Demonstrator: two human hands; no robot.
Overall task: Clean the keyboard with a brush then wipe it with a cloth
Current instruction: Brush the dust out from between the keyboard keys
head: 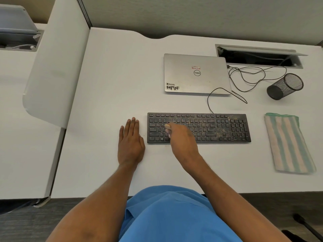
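My right hand [180,137] grips a pale, blurred brush [167,126] over the dusty black plastic keyboard [227,128]; my left hand [131,142] lies flat beside it, fingers straight.

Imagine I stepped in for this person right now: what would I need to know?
Left hand lies flat on the desk, just left of the keyboard.
Right hand grips the brush over the keyboard's left keys, though blurred.
Crumbs cover the middle and right keys.
Striped cloth lies folded to the right, untouched.
Left to do: finish brushing, then wipe.
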